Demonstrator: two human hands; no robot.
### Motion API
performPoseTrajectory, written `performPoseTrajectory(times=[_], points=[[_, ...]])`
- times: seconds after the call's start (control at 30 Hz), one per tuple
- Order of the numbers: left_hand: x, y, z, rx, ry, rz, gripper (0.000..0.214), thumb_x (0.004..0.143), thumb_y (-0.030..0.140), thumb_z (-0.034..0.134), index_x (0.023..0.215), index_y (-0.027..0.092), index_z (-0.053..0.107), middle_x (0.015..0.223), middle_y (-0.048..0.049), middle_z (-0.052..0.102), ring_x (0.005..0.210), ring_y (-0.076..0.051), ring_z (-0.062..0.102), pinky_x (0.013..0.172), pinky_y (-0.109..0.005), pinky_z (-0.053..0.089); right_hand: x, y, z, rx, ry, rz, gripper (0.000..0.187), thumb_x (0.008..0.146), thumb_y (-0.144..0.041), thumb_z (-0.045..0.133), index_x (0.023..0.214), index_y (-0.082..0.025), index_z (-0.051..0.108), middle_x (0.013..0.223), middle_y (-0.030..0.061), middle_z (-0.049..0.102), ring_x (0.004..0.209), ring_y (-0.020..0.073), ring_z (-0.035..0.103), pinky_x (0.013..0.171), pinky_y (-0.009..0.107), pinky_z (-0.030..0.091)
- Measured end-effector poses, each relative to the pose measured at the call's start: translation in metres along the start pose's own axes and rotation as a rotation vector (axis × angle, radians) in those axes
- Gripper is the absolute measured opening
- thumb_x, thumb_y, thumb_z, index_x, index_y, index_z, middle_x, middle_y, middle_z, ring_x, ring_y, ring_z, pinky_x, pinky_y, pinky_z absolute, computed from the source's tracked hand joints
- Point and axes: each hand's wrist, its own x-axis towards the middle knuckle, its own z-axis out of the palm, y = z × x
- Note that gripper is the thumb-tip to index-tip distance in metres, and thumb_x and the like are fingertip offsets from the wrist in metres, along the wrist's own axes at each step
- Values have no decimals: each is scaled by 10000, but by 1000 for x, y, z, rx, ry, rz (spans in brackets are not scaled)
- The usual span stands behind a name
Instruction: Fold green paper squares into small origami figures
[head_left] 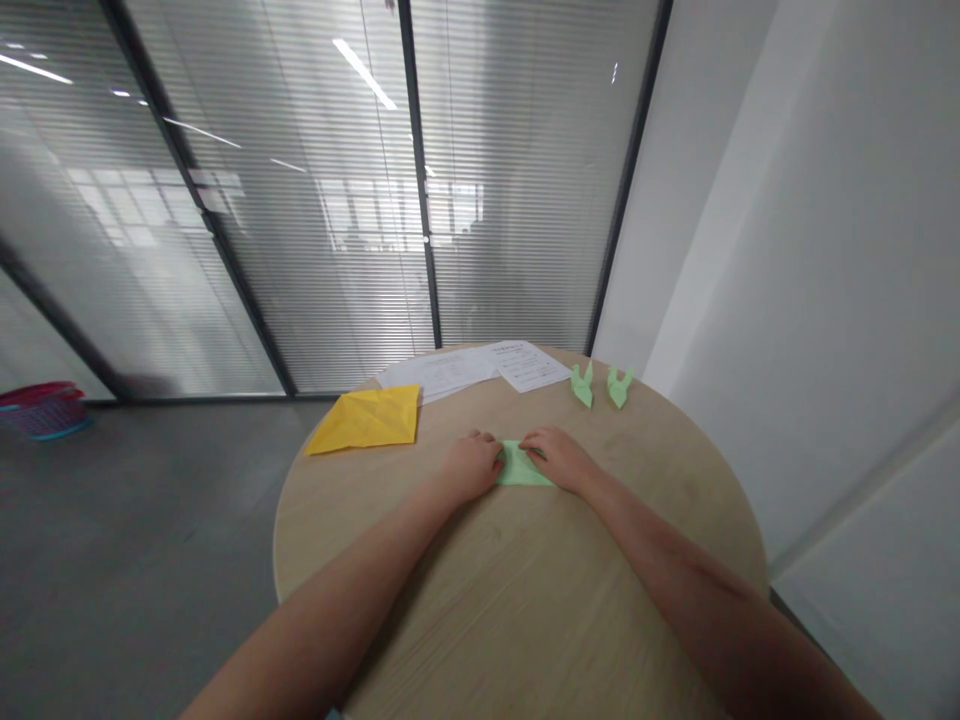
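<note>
A strip of light green paper [521, 468] lies flat on the round wooden table, between my two hands. At its left end my left hand [474, 465] is closed, fingers curled and gripping the edge. My right hand [559, 458] pinches the paper's upper right part with bent fingers. Part of each end of the strip is hidden under the hands. Farther back on the right stand two folded green paper figures [582, 385], each with two pointed tips.
A yellow folded paper [367, 418] lies at the table's left. White printed sheets [529, 365] overlap along the back edge of the table [487, 620]. Glass panels with blinds [517, 200] rise behind, a white wall [847, 300] on the right. A red and blue basket [46, 410] sits on the floor.
</note>
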Motion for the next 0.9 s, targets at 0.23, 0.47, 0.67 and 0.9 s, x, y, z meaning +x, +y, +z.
performPoseTrajectory(times=[0.23, 0.47, 0.67, 0.9], points=[[-2, -1, 8, 51, 29, -3, 293, 891, 273, 475, 1096, 179, 663, 1112, -165, 641, 1053, -302, 561, 896, -432, 435, -3, -7, 3, -69, -35, -25, 392, 940, -337, 473, 1269, -172, 608, 1233, 145, 615, 1159, 247, 526, 1017, 381, 360], [-5, -9, 14, 99, -65, -73, 477, 954, 393, 355, 1394, 238, 458, 1439, -160, 453, 1348, -334, 370, 1060, -561, 291, -6, -15, 5, -198, -210, 179, 546, 971, -527, 308, 1467, -310, 374, 1542, 116, 308, 1422, 335, 235, 1107, 574, 165], [-4, -17, 16, 109, -173, -150, 595, 959, 508, 262, 1478, 225, 331, 1544, -169, 307, 1420, -358, 252, 1089, -621, 203, -4, -19, -1, -246, -340, 268, 601, 956, -608, 162, 1508, -379, 222, 1598, 69, 158, 1463, 325, 114, 1109, 609, 95], [-3, -20, 14, 94, -225, -231, 697, 944, 566, 211, 1505, 155, 261, 1576, -187, 208, 1451, -360, 166, 1093, -662, 126, -2, -19, 1, -241, -372, 374, 650, 934, -648, 121, 1523, -375, 145, 1611, 59, 81, 1472, 316, 48, 1098, 648, 36]])
